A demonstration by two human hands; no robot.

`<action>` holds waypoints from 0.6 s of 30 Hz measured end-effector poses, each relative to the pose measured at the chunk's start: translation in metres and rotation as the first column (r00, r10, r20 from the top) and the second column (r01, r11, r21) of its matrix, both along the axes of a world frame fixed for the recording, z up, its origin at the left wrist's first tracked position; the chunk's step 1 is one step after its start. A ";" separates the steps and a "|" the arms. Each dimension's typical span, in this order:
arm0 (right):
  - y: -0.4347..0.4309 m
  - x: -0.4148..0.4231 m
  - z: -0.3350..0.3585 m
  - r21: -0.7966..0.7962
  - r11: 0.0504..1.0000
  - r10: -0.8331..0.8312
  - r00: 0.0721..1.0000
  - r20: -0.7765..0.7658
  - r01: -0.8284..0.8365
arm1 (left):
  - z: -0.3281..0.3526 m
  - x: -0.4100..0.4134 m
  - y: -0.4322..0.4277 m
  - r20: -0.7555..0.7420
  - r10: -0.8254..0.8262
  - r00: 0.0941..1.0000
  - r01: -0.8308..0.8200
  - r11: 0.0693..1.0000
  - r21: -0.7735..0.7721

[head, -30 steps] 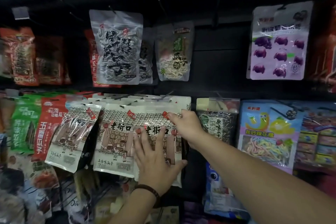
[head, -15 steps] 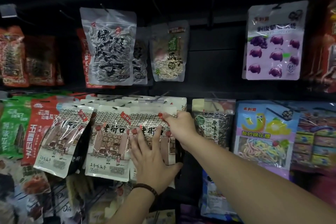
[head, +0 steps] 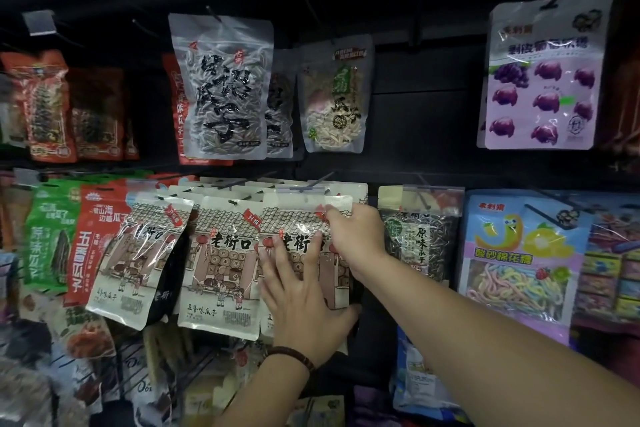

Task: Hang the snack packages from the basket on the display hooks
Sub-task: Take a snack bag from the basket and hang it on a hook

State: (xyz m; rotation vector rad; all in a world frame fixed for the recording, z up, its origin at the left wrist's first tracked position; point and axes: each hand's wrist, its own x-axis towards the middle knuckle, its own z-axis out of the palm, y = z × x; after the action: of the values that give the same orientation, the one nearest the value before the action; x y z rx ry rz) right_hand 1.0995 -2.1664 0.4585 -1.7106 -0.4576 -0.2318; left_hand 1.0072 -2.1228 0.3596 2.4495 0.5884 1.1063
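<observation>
A cream snack package (head: 298, 218) printed with an old street scene and large black Chinese characters hangs near the middle of the view. It is the front pack on a display hook (head: 313, 184) that carries a clear plastic tag, and more packs of the same kind sit behind it.

The left hand (head: 304, 302) lies flat on the lower front of the package. Its fingers (head: 280, 260) are straight and spread apart, and the thumb reaches to the pack's lower right edge. A dark beaded bracelet (head: 292, 355) circles that wrist. The right hand (head: 353, 236) comes in from five o'clock, and its fingers (head: 334, 213) are closed on the package's upper right corner, beside a small red tab.

At nine o'clock of the package, touching it, hangs a matching pack (head: 221, 270). Further the same way a third matching pack (head: 138, 260) hangs tilted. Beyond those are a red bag (head: 93, 236) and a green bag (head: 48, 236).

At three o'clock hangs a dark sunflower seed pack (head: 419, 239), then a blue and purple candy pack (head: 519, 253) showing pastel strands.

On the row above, at eleven o'clock, is a clear pouch of striped seeds (head: 221, 87). At twelve o'clock is a pouch of pale seeds (head: 334, 97). At two o'clock is a lilac pouch (head: 543, 80) printed with purple fruit.
</observation>
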 end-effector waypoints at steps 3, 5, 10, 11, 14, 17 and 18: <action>-0.003 -0.002 0.002 -0.015 1.000 -0.025 1.000 -0.007 0.025 | 0.000 -0.001 -0.001 -0.004 -0.004 1.000 0.004 1.000 -0.008; -0.005 0.002 -0.001 -0.024 0.999 -0.037 0.999 -0.023 0.036 | -0.002 0.000 -0.002 -0.009 -0.012 1.000 0.012 1.000 -0.011; -0.003 0.008 -0.001 -0.091 0.994 -0.053 0.999 0.004 0.053 | 0.000 0.006 0.001 -0.036 0.001 0.999 -0.001 1.000 0.006; -0.001 0.010 0.000 -0.096 0.994 -0.053 0.999 0.005 0.054 | 0.002 0.008 0.002 -0.042 0.000 0.999 0.000 1.000 0.010; -0.002 0.016 0.002 -0.136 0.989 -0.058 0.998 -0.009 0.056 | 0.002 0.017 0.003 -0.088 0.000 0.996 0.001 1.000 0.006; -0.010 0.018 0.005 -0.243 0.968 -0.064 0.998 -0.008 0.060 | 0.001 0.023 0.000 -0.160 0.014 0.987 -0.011 1.000 0.019; -0.014 0.018 0.007 -0.285 0.957 -0.061 0.998 0.017 0.063 | 0.001 0.024 0.000 -0.174 0.014 0.985 -0.010 1.000 0.020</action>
State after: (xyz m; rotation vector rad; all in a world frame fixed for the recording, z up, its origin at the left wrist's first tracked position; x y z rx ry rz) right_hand 1.1172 -2.1804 0.4651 -2.0094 -0.4605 -0.2268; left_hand 1.0314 -2.1231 0.3603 2.5795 0.6482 0.9120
